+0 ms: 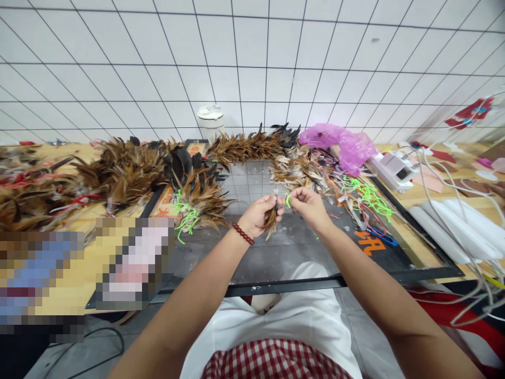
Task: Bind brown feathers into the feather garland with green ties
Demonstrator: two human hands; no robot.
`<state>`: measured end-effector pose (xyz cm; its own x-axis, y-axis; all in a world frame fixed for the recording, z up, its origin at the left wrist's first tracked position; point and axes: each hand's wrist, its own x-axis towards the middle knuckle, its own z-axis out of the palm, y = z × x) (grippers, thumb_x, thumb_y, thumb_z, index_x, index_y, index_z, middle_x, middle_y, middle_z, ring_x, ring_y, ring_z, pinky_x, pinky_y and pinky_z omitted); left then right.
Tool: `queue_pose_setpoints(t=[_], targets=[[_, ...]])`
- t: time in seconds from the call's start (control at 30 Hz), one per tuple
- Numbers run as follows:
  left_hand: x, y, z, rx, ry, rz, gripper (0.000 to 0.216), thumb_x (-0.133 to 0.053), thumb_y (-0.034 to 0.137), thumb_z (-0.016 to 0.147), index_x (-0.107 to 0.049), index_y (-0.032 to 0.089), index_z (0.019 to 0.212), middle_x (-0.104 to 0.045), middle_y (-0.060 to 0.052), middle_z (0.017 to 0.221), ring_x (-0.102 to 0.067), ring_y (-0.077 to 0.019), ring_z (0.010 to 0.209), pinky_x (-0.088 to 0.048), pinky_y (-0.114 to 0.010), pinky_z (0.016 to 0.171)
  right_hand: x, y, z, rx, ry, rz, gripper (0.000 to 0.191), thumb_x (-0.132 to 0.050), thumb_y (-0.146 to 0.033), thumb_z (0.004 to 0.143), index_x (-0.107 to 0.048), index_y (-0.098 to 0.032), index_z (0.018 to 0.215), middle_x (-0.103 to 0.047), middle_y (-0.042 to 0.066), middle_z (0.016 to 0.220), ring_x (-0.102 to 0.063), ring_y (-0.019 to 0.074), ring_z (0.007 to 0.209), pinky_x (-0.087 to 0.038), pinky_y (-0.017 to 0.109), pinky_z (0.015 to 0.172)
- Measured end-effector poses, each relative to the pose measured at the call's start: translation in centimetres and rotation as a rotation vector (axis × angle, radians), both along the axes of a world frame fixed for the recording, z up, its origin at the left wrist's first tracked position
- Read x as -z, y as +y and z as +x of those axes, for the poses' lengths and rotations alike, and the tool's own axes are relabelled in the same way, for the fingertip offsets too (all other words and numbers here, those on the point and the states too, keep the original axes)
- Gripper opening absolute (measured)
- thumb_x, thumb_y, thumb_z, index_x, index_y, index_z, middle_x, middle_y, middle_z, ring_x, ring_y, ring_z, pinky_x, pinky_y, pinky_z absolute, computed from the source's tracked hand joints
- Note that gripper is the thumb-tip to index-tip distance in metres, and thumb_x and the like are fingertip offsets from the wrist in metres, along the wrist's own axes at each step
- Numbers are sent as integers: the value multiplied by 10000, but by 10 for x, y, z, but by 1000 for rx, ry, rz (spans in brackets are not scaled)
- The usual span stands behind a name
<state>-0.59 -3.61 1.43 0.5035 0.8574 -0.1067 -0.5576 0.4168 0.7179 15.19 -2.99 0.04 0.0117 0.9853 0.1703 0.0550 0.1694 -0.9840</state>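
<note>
Near the middle of the dark, glossy board (252, 263), my left hand (258, 215) pinches a small bunch of brown feathers (270, 222), their tips hanging down. Just right of it, my right hand (310, 209) is closed on a bright green cord (288, 201), held close to the quill ends of the bunch. Loose brown and pale feathers (298, 171) lie in a pile behind my hands. To the left stands a tied feather bundle (205, 195) with a tangle of green cords (185, 216). More green cords (369, 197) lie to the right.
A long feather garland (248, 146) runs along the back, near a white lidded cup (211, 121). Feather heaps (122, 173) cover the left. At right are a pink plastic bag (339, 142), blue-handled scissors (384, 238), a white power strip (394, 169) and white cables (469, 184).
</note>
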Motion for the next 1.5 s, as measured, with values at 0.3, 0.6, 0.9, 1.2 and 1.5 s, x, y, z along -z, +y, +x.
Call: queue_pose_setpoints(t=[0.3, 0.6, 0.9, 1.2, 1.5], targets=[[12, 2, 6, -49, 191, 76, 208, -679, 302, 738, -609, 108, 720, -548, -8, 589, -517, -68, 513, -419, -169, 480, 1, -5, 0, 29, -153, 123, 244, -677, -377, 707, -566, -186, 810, -548, -27, 623, -446, 83, 522, -333, 218, 485], [2, 5, -4, -61, -60, -163, 122, -625, 201, 786, -562, 123, 716, -494, 6, 587, -458, -51, 489, -397, -151, 456, -12, -10, -3, -287, 274, -62, 361, -733, -260, 631, -568, -207, 948, -580, -20, 744, -477, 74, 570, -365, 225, 528], [-3, 3, -5, -82, -95, -82, 127, -664, 198, 757, -560, 127, 736, -499, 15, 634, -454, -40, 499, -376, -146, 453, -22, -10, 8, -314, 370, -198, 250, -664, -330, 683, -549, -215, 872, -414, -63, 625, -285, 56, 475, -261, 226, 474], [5, 3, 0, -48, -3, -56, 181, -700, 215, 725, -547, 122, 752, -494, 16, 652, -440, -37, 497, -353, -140, 426, -12, -11, -7, -144, 27, -58, 307, -747, -386, 612, -532, -171, 656, -517, -34, 606, -417, 67, 532, -330, 218, 506], [-3, 5, -7, -79, 18, 4, 168, -676, 225, 747, -543, 124, 727, -551, -11, 761, -470, -38, 538, -383, -146, 446, 0, -1, 4, -26, -71, 79, 265, -715, -382, 663, -578, -180, 764, -548, -15, 662, -469, 92, 580, -373, 230, 539]])
